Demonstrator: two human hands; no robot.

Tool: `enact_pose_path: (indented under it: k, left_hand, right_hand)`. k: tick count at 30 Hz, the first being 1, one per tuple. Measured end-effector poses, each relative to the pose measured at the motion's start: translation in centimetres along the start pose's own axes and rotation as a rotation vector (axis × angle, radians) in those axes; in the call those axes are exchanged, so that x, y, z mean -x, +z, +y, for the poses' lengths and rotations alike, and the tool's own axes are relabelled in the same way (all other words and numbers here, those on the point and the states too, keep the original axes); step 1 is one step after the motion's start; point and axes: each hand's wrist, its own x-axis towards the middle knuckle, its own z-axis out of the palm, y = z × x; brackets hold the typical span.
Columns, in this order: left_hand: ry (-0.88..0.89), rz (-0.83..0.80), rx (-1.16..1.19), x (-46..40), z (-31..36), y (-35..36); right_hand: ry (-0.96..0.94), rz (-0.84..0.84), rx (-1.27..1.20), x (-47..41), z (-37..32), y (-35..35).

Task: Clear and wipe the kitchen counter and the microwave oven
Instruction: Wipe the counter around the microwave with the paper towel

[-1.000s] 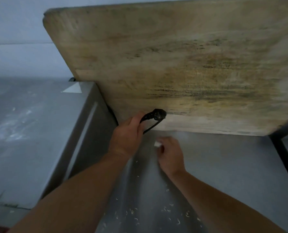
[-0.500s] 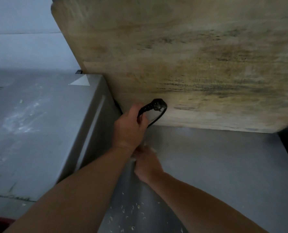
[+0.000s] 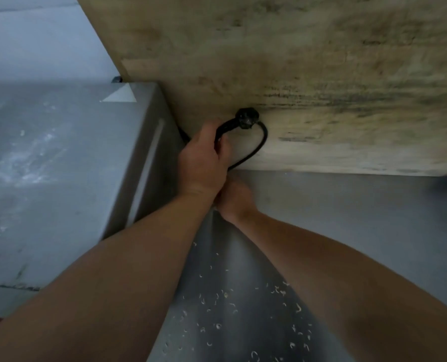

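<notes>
Gripping the black cord (image 3: 253,148) just behind its plug (image 3: 247,118), the left hand (image 3: 204,163) lifts it beside the microwave (image 3: 47,165). Right hand (image 3: 234,202) works beneath it, grip hidden. Best hold the cord high, then sweep those crumbs (image 3: 225,304) off the counter (image 3: 347,218).

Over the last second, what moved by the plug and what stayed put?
The right hand slid left across the counter and is now tucked under the left wrist, its fingers hidden. A second ago it was apart, pinching something white, now out of sight. The left hand still grips the cord below the plug; the board still leans there.
</notes>
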Motion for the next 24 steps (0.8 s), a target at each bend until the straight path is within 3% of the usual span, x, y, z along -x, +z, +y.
enact_pose_path:
  k: [4, 6, 17, 20, 24]
  left_hand:
    - [0.032, 0.036, 0.018, -0.3, -0.6, 0.6]
    - [0.054, 0.047, -0.009, -0.1, -1.0, 1.0]
    - [0.079, 0.008, -0.02, 0.5, -1.2, 1.3]
    - [0.095, -0.006, -0.036, 0.7, -1.5, 1.3]
    - [0.14, -0.055, -0.098, 1.6, -1.8, 1.7]
  right_hand:
    - [-0.006, -0.056, 0.001, 2.4, -1.9, 2.8]
    - [-0.045, -0.17, -0.023, 4.1, -3.4, 3.6]
    - [-0.502, -0.576, -0.055, 18.0, -1.6, 1.9]
    - [-0.397, -0.501, -0.22, 18.4, -1.2, -1.1]
    - [-0.075, 0.009, -0.287, 13.4, 1.6, -5.1]
